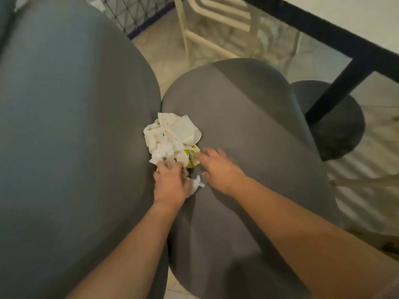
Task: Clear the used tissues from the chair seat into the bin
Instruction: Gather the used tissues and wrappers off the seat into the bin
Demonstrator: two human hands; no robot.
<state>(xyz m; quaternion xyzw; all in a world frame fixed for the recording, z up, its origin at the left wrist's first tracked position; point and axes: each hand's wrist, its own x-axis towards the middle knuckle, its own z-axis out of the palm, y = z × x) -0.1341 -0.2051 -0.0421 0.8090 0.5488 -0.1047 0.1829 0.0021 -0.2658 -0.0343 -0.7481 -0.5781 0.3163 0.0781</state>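
A pile of crumpled white tissues (170, 139), some with red dots, lies on the grey chair seat (248, 130) near its left edge, mixed with a green and white wrapper (192, 158). My left hand (171, 183) rests on the near edge of the pile, fingers curled into the tissues, with a small white scrap (197, 184) sticking out beside it. My right hand (218, 167) hovers just right of the pile with fingers spread, its fingertips touching the wrapper. No bin is in view.
A second grey chair seat (71, 126) fills the left side, touching the first. A black table leg (336, 87) and round dark base (336, 126) stand at the right. A cream chair frame (216, 24) and a wire mesh (133, 14) are at the back, on a tiled floor.
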